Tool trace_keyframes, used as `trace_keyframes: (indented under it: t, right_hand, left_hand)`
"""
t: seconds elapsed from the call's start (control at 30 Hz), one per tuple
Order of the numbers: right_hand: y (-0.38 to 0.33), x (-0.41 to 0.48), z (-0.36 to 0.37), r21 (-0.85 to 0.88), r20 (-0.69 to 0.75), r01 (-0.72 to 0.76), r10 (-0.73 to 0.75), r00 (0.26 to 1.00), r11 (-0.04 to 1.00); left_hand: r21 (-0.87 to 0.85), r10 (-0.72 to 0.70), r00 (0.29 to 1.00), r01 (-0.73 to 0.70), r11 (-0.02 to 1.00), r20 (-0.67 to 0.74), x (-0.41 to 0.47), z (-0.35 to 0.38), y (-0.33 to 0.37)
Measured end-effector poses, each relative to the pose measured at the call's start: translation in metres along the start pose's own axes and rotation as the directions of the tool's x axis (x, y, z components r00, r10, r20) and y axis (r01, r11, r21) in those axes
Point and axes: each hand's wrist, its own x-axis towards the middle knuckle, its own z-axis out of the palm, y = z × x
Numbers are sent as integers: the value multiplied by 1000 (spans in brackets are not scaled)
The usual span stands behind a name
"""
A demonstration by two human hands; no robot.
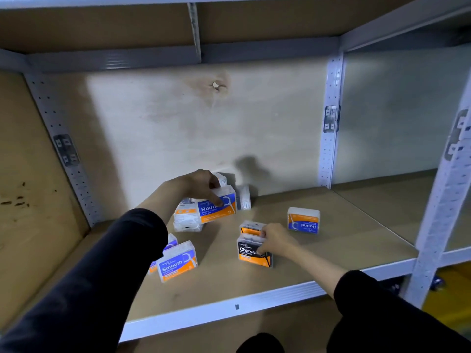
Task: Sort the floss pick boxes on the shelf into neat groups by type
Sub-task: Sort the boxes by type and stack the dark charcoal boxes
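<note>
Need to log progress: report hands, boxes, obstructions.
Left hand grips Round box at rear pile. Right hand grips Charcoal box, front. Second Round box stands inverted, right. Nothing blocking either hand.

Long black sleeves (114, 263) cover both arms above wrists.

Two Round boxes (303, 221), two Smooth boxes (177, 263), two Charcoal boxes (251, 258), several others (243, 198)

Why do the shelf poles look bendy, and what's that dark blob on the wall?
Head view: the wide lens bows the grey metal shelf posts; the blob is a shadow on the pale back wall, probably from the left hand gripping the blue-and-orange Round floss pick box; small print blurs on the black-and-orange Charcoal box the right hand pinches.
</note>
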Motion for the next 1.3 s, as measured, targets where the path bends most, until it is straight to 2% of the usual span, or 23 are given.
trace_keyframes:
  t: [0.1,0.27,0.47,0.6,0.77,1.17,1.3]
  right_hand:
    - [7,0,-8,60,11,25,-26,1000,998]
    - [44,0,-21,141,-126,-15,33,991,990]
    - [104,-10,-6,47,-150,-155,160,976,987]
    - [119,-21,9,-10,-67,-192,191,979,981]
    - [122,-24,16,-44,-47,-165,162,986,985]
    - [128,-27,24,-146,-108,-133,118,987,980]
    - [129,-28,23,-155,-108,-122,106,988,980]
  left_hand:
    - [5,18,1000,-18,1000,9,5,4,8]
    - [9,67,997,-67,998,22,19,14,26]
    - [4,155,986,-156,988,64,38,29,60]
    - [-37,186,979,-184,982,81,50,41,81]
    - [-64,210,973,-205,977,91,65,59,105]
    - [50,190,980,-193,980,59,105,118,156]
    - [47,175,980,-180,983,99,113,133,164]
